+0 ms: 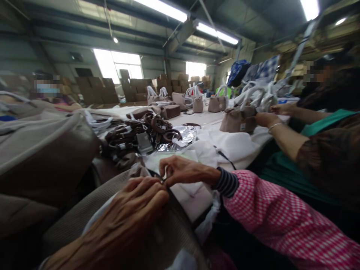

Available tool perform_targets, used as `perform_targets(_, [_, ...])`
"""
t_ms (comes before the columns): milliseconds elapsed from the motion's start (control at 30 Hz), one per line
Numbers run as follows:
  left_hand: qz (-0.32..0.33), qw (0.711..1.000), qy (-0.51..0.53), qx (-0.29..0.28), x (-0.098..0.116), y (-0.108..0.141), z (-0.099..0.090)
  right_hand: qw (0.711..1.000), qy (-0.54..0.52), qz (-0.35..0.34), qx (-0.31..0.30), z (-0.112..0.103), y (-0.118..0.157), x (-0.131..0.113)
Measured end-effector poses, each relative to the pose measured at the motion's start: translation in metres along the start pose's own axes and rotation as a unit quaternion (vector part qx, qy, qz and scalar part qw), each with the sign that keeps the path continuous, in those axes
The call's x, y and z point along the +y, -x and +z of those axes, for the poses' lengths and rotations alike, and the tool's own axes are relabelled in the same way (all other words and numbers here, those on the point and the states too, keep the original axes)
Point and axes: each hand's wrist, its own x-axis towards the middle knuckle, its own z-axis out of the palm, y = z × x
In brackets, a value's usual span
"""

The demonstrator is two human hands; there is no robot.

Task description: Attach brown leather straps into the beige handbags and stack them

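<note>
A grey-brown textured bag (92, 202) lies across the lower left, close to the camera. My left hand (126, 213) rests over it, its fingers together and bent around the bag's upper edge. Just beyond, my right hand (185, 170) pinches at that edge with thumb and index finger, beside a dark strip. What sits between those fingertips is too small to tell. The pink checked sleeve (261, 195) with a striped cuff covers my right arm.
Dark brown straps (140, 131) are heaped on the white-covered table (182, 120). Large bags (47, 150) stand at the left. At the right, a co-worker's hands (267, 118) touch a small bag (232, 120). More bags (197, 105) stand farther back. Another person is behind the table at left.
</note>
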Motion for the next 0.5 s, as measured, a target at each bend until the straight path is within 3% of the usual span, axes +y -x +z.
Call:
perform_targets(100, [-0.004,0.994,-0.003,-0.109,-0.004,-0.014,0.012,0.998,-0.054,0.012,-0.016,0.004,-0.012,0.023])
perform_targets(200, [-0.028,0.988,-0.003,-0.155,-0.011,-0.018,0.025,0.998,-0.048,0.034,-0.022,0.016,-0.016,0.040])
perform_targets(300, [-0.036,0.991,-0.010,-0.129,-0.012,-0.016,0.028,0.998,0.050,0.005,0.027,0.018,-0.004,0.037])
perform_targets(400, [-0.046,0.995,-0.014,-0.089,-0.006,-0.010,0.024,0.974,0.189,-0.056,0.114,0.016,0.017,0.019])
perform_targets(500, [-0.039,0.999,-0.013,-0.010,-0.002,-0.006,0.021,0.982,0.140,-0.088,0.096,0.022,0.036,0.001])
